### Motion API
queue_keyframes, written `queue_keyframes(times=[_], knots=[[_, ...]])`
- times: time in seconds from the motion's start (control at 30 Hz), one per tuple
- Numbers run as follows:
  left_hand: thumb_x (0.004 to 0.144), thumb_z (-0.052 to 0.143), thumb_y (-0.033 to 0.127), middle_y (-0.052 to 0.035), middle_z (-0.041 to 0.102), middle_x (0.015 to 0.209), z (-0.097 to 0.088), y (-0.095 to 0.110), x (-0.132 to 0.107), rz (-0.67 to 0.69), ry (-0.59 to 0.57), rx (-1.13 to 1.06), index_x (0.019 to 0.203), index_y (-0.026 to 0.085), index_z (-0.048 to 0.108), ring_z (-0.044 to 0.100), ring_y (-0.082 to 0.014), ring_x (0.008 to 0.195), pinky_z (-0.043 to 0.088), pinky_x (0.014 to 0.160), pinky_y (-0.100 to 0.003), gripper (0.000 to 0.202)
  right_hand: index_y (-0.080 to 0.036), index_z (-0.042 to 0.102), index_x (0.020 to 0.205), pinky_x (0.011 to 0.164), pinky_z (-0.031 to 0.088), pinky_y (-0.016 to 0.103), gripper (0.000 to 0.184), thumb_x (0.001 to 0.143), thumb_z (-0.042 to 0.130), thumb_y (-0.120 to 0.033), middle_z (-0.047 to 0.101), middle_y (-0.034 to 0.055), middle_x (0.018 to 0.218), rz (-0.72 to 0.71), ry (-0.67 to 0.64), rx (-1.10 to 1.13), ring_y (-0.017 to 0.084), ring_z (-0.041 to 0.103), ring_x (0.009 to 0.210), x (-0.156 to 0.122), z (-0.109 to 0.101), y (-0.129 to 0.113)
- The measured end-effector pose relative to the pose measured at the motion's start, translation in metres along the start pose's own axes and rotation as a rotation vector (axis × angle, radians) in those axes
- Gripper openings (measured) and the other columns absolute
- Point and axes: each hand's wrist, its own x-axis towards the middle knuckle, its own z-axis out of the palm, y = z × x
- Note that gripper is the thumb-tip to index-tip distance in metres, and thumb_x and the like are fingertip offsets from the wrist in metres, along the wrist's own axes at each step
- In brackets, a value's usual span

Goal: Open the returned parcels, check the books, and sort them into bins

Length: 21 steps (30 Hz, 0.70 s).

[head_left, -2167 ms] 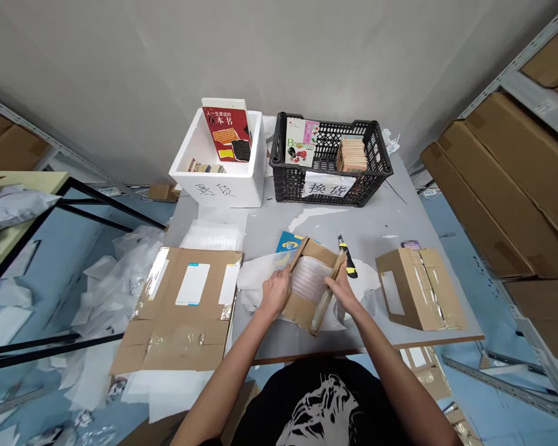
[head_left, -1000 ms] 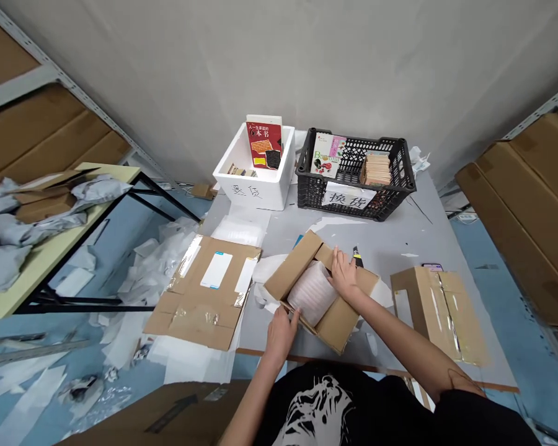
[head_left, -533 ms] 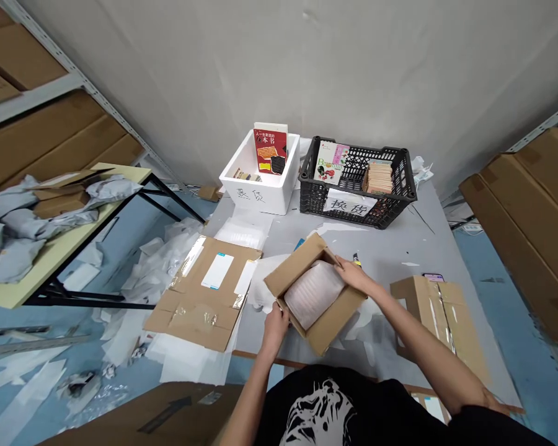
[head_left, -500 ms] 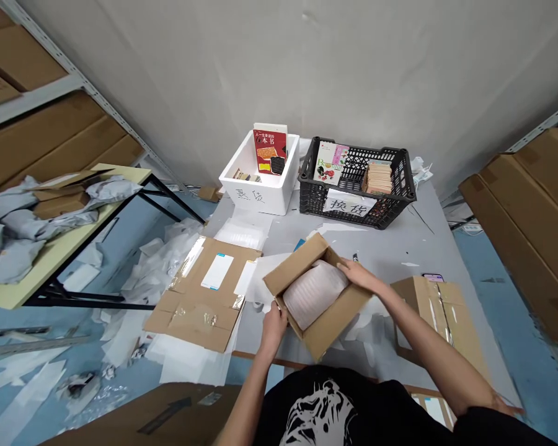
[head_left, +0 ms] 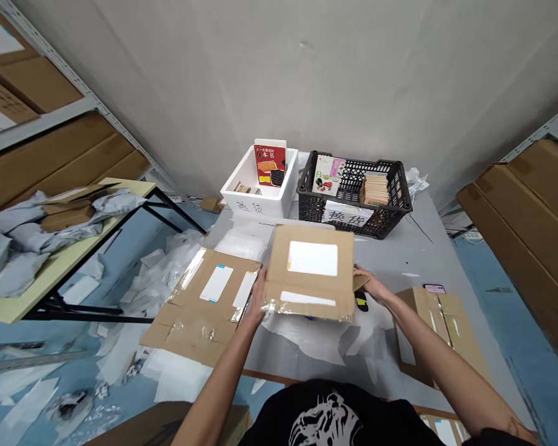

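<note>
I hold a cardboard box above the grey table, turned so its bottom faces me, with a white label and clear tape on it. My left hand grips its left edge. My right hand grips its right edge. The box hides what is inside it. White foam sheets lie on the table under the box, and a yellow and black utility knife peeks out by my right hand.
A flattened cardboard box lies to the left. A second box sits at the right with a phone behind it. A white foam bin and a black crate hold books at the back. Packing scraps litter the floor.
The open box, which lay with a white foam-wrapped bundle showing, has been lifted and flipped over, so its labelled bottom faces me. Both hands moved to its side edges.
</note>
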Motion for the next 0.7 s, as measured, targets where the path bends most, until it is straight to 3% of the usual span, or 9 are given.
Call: queue_keyframes(times=[0.07, 0.2, 0.4, 0.53, 0.7], knots=[[0.087, 0.041, 0.048, -0.0059, 0.068, 0.113, 0.012, -0.005, -0.002, -0.027, -0.072, -0.051, 0.122, 0.022, 0.058, 0.058, -0.025, 0.112, 0.045, 0.098, -0.038, 0.047, -0.021, 0.066, 0.068, 0.072, 0.055, 0.039, 0.013, 0.058, 0.07, -0.029, 0.073, 0.0063, 0.084, 0.089, 0.094, 0.139, 0.027, 0.068, 0.088, 0.001, 0.007, 0.019], [0.092, 0.026, 0.051, -0.001, 0.049, 0.14, 0.03, -0.019, -0.012, -0.028, -0.195, -0.133, 0.135, 0.024, 0.048, 0.038, -0.0205, 0.135, 0.026, 0.115, -0.038, 0.055, -0.021, 0.063, 0.071, 0.061, 0.056, 0.036, 0.014, 0.061, 0.065, -0.031, 0.07, 0.0046, 0.063, 0.134, 0.126, 0.223, 0.025, 0.068, 0.07, -0.005, 0.01, 0.04], [0.087, 0.03, 0.064, -0.0039, 0.035, 0.149, 0.037, -0.047, -0.029, 0.013, -0.225, -0.209, 0.143, 0.02, 0.037, 0.021, -0.0216, 0.142, 0.014, 0.119, -0.038, 0.071, -0.023, 0.063, 0.074, 0.055, 0.053, 0.032, 0.02, 0.064, 0.065, -0.041, 0.07, 0.0019, 0.065, 0.062, 0.204, 0.327, 0.023, 0.067, 0.065, -0.024, 0.002, 0.055], [0.088, 0.031, 0.06, -0.007, 0.039, 0.147, 0.039, -0.066, -0.038, -0.06, -0.241, -0.125, 0.14, 0.019, 0.041, 0.028, -0.0237, 0.139, 0.021, 0.117, -0.04, 0.067, -0.024, 0.063, 0.074, 0.054, 0.049, 0.029, 0.027, 0.066, 0.065, -0.05, 0.07, -0.0006, 0.068, -0.03, 0.283, 0.297, 0.02, 0.064, 0.062, -0.025, -0.007, 0.062], [0.086, 0.042, 0.031, -0.0116, 0.05, 0.138, 0.035, -0.077, -0.036, -0.043, -0.45, 0.078, 0.141, 0.018, 0.034, 0.053, -0.0235, 0.121, 0.041, 0.103, -0.042, 0.057, -0.022, 0.055, 0.065, 0.055, 0.045, 0.026, 0.028, 0.066, 0.06, -0.05, 0.063, -0.0018, 0.062, -0.077, 0.338, 0.117, 0.017, 0.058, 0.06, -0.011, -0.015, 0.073]])
